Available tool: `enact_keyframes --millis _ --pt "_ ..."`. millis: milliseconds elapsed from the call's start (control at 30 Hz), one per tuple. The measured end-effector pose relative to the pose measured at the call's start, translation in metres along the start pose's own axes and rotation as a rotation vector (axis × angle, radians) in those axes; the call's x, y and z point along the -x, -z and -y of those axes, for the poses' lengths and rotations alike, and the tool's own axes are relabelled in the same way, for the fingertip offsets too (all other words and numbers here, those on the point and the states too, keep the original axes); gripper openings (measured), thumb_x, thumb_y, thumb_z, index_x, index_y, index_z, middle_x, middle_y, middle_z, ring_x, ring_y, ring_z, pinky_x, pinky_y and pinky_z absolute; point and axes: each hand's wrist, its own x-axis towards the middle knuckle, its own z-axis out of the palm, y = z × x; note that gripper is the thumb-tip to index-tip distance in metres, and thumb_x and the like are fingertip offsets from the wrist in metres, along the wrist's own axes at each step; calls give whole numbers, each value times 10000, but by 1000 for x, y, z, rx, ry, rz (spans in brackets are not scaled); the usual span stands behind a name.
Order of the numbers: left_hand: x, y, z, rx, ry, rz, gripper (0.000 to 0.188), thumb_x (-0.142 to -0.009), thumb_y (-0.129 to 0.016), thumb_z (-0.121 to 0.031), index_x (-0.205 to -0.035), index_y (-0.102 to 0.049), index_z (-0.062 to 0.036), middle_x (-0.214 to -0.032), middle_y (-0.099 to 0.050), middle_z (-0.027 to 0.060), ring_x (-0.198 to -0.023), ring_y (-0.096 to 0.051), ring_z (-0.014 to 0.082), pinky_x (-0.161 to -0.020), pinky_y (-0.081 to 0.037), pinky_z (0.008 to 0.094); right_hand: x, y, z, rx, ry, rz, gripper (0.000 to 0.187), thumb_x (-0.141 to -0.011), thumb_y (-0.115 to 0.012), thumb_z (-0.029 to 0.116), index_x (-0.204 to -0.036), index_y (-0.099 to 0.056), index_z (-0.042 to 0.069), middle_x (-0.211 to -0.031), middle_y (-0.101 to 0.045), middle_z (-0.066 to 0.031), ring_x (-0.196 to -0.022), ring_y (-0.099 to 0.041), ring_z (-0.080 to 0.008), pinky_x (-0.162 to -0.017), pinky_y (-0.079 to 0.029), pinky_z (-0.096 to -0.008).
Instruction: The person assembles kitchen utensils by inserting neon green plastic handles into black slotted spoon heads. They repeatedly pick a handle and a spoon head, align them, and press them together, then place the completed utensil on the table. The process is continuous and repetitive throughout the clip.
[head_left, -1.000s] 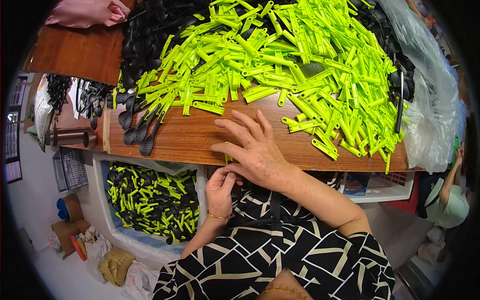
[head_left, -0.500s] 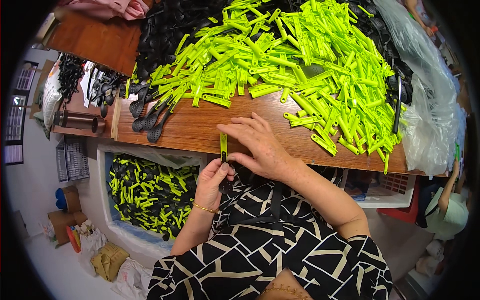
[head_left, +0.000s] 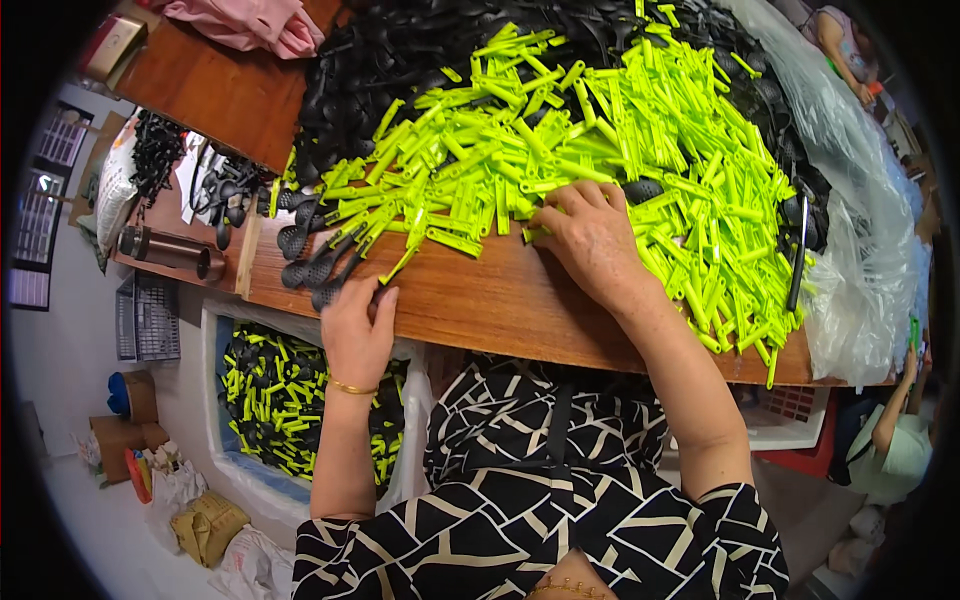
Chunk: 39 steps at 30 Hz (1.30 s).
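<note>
1. Left hand (head_left: 357, 325) and right hand (head_left: 590, 238), together earlier, are now well apart.
2. Left: forearm extended, fingers bent beside the black spoons (head_left: 292, 241); grip unclear.
3. Right: forearm angled inward, fingers curled onto the green handles (head_left: 655, 130); hold hidden.

A pink cloth (head_left: 262, 24) lies crumpled at upper left; a brown cylinder (head_left: 165, 249), perhaps a vacuum flask, lies sideways near a grey crate (head_left: 148, 320); a tan sack (head_left: 208, 528) slumps below.
</note>
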Motion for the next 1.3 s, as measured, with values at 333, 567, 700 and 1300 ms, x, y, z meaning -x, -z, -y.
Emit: enact_keyframes --millis 333,567,700,1300 --pt "-131 -6 -9 -174 -422 -227 332 -970 -739 -206 -1282 -746 -89 -1280 -718 107 -1208 -640 319 -1057 -431 467 15 25 -8 -18 12 234 139 -911 -623 48 -1038 -666 88 -1009 -665 -81 -1093 -613 -310 -1078 -403 -495" --pt "-292 -81 -13 -424 -120 -66 317 -966 -742 -347 -1253 -800 -225 -1291 -734 64 -1258 -645 298 -1077 -454 493 27 8 -20 -104 -67 84 182 -897 -724 107 -1067 -751 170 -1061 -712 -32 -1179 -637 -254 -1185 -347 -523" --pt "-318 -78 -37 -517 -39 26 265 -959 -745 -338 -1186 -843 -243 -1283 -755 55 -1256 -653 306 -1090 -453 499 26 13 -26 -153 -76 71 161 -889 -759 118 -1038 -773 178 -1042 -720 -23 -1156 -648 -255 -1194 -344 -525" --pt "-25 -28 -94 962 -298 607 420 -974 -534 114 -1317 -753 7 -1349 -726 123 -1269 -678 233 -1101 -500 348 15 74 -11 -791 -131 -65 159 -938 -795 47 -1095 -812 56 -1047 -790 -82 -964 -754 -230 -860 -588 -335"
